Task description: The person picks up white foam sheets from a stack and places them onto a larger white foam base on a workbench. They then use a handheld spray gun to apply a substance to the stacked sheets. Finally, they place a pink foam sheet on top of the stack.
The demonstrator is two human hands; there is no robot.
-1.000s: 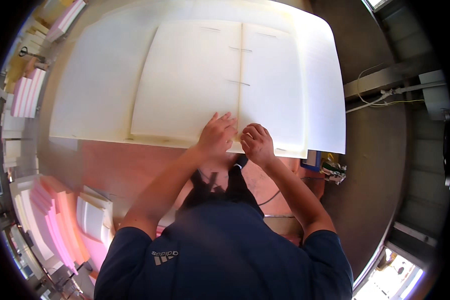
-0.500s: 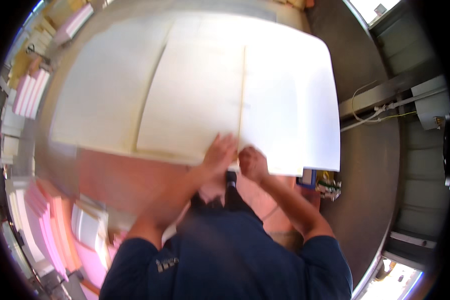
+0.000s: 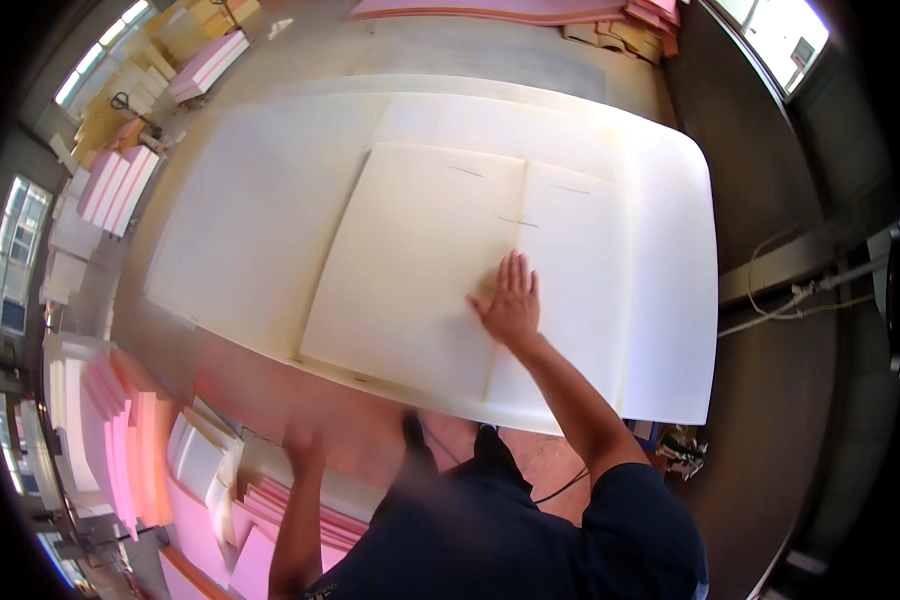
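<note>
A worker's right hand (image 3: pixel 511 308) lay palm down over the seam (image 3: pixel 491 368) between two white foam panels, fingers straight, slightly parted and gripping nothing. The wider left panel (image 3: pixel 410 270) spread under the thumb and off to its left; the narrower right panel (image 3: pixel 575 270) lay just right of the fingers, both atop a larger white sheet (image 3: pixel 240 230). Thin dark strokes (image 3: pixel 518 222) crossed the seam just beyond the fingertips. The left hand (image 3: pixel 303 442), well to the left of those fingers and past the sheet's near edge, was a blur; how far it opened, or whether it held anything, could not be told. The likeliest mishap was slippage: with only one palm at the joint, an uneven sideways push could have slid one panel against the other, parting the seam and throwing the strokes out of line.
</note>
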